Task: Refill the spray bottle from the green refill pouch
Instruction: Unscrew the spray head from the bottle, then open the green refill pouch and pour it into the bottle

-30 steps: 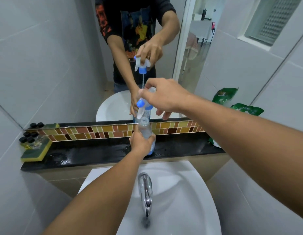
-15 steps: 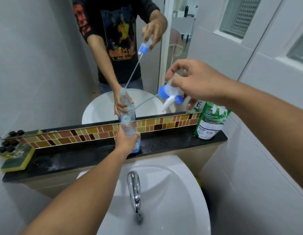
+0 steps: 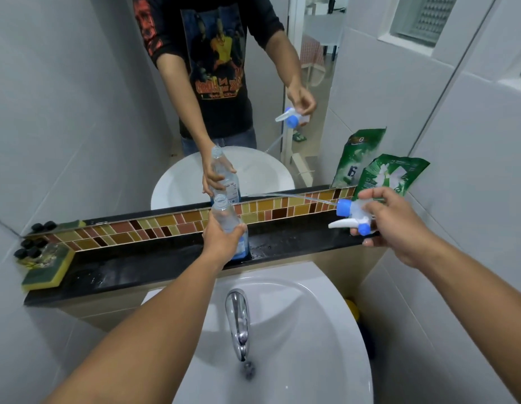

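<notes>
Clear plastic, the spray bottle [image 3: 227, 217] is gripped uncapped by the left hand [image 3: 223, 243] while the trigger head [image 3: 351, 215], now carried rightward toward the green refill pouch [image 3: 390, 173], is pinched in the right hand [image 3: 396, 225], so pouring seemingly comes next.

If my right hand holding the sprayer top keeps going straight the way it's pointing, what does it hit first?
Most likely the green refill pouch, which leans against the wall just beyond the right hand and the sprayer head on the black ledge. Depth is hard to judge, so it might only brush it.
</notes>
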{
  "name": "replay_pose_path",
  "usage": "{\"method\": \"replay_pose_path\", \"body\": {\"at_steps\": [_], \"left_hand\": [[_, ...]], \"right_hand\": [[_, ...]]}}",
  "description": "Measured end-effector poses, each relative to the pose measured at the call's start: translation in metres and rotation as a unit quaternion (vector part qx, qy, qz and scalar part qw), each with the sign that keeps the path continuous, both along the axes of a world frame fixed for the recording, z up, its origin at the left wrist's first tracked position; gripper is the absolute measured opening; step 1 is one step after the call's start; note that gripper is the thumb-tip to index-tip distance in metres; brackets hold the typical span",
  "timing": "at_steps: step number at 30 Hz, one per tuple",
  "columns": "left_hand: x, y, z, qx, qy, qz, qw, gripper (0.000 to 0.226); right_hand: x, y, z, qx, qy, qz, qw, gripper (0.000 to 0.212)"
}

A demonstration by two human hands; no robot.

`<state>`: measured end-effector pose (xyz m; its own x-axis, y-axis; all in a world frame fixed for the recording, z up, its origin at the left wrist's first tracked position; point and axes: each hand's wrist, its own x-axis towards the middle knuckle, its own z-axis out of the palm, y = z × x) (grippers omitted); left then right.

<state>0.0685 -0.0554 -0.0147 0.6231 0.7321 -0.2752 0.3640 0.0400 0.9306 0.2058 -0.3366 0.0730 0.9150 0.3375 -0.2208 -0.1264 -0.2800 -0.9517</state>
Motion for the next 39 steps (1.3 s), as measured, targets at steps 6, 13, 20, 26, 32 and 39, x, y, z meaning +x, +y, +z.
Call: {"method": "replay_pose_path", "body": {"at_steps": [6, 13, 20, 26, 32, 39], "left_hand": [[0.001, 0.002, -0.001, 0.002, -0.001, -0.004, 1.000, 0.074], [0.002, 0.005, -0.009, 0.012, -0.005, -0.008, 1.000, 0.075], [0.002, 0.008, -0.015, 0.026, -0.011, -0.005, 1.000, 0.076], [0.003, 0.010, -0.022, 0.028, -0.005, -0.003, 1.000, 0.076], [0.004, 0.010, -0.024, 0.032, 0.000, 0.002, 0.999, 0.078], [0.002, 0.010, -0.027, 0.053, 0.005, -0.006, 0.999, 0.082]], "right_hand": [[-0.001, 0.034, -0.053, -0.051, 0.018, 0.033, 0.998, 0.028], [0.000, 0.094, -0.092, -0.112, 0.009, 0.101, 0.989, 0.025], [0.012, 0.122, -0.133, -0.173, 0.001, 0.120, 0.978, 0.012], [0.016, 0.138, -0.159, -0.208, 0.002, 0.143, 0.968, 0.039], [0.015, 0.151, -0.172, -0.282, -0.090, 0.141, 0.945, 0.060], [0.012, 0.155, -0.178, -0.338, -0.162, 0.145, 0.916, 0.056]]}}
